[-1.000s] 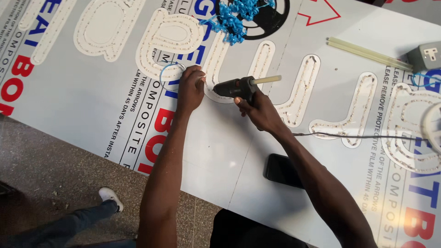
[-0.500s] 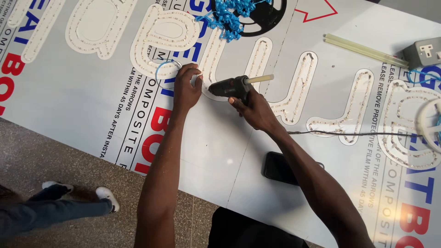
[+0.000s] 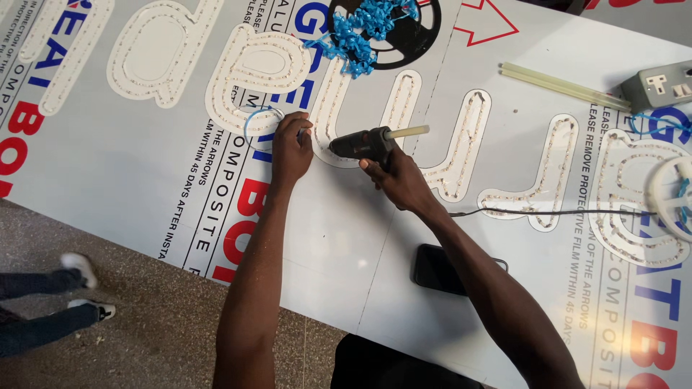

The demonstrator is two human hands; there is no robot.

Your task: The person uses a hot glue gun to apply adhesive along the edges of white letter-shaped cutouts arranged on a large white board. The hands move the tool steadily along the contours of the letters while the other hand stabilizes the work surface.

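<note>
My right hand (image 3: 395, 179) grips a black glue gun (image 3: 362, 143) with a pale glue stick poking out of its back. The nozzle points left at the bottom curve of a white cut-out letter (image 3: 339, 115) lined with small lights. My left hand (image 3: 291, 148) presses its fingertips down on the light strip at that curve, just left of the nozzle. A thin blue wire loop (image 3: 256, 124) lies beside the left hand. Both letters rest on a large white printed panel (image 3: 130, 180).
A black phone (image 3: 441, 270) lies on the panel under my right forearm. The gun's black cord (image 3: 548, 212) runs right. Spare glue sticks (image 3: 562, 85), a grey socket box (image 3: 659, 85), a black reel with blue strip (image 3: 382, 25) and a white reel (image 3: 674, 191) sit farther off. Another person's legs (image 3: 43, 310) stand at the left.
Both hands stayed at the letter's lower curve, the left fingers shifting slightly along the strip. The other person's feet moved left across the floor.
</note>
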